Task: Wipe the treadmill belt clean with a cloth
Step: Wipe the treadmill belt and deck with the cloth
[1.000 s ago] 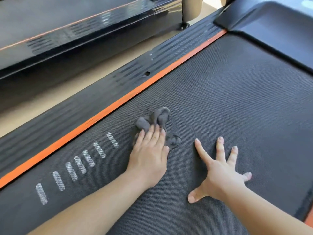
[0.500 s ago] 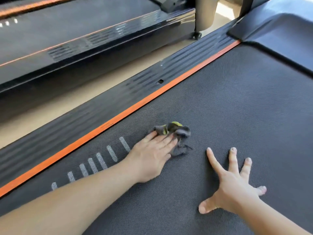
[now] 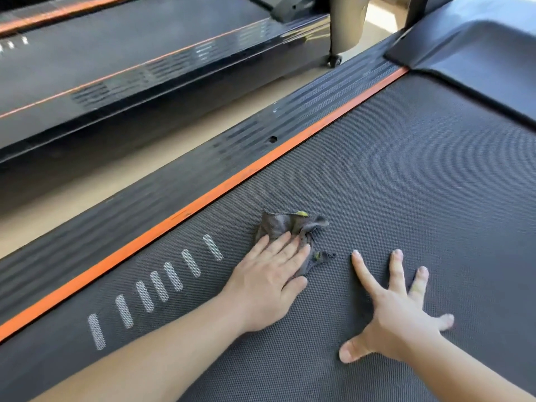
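Both arms uncovered right to the frame edge; skin only, nothing worn on what shows.

Left hand [image 3: 266, 285]: broad back, knuckles softly marked, long-fingered, thumb short and rounded at the tip.

Left forearm [image 3: 145, 364]: smooth, a long stretch in view, thickening toward the lower edge.

Right hand [image 3: 397, 314]: narrower back, thin fingered, faint tendon lines.

Nails [image 3: 396, 252] on the right hand short, rounded, slightly glossy. Little fingertip a bit blurred.

Right forearm [image 3: 475, 378]: smooth, only a short stretch visible.
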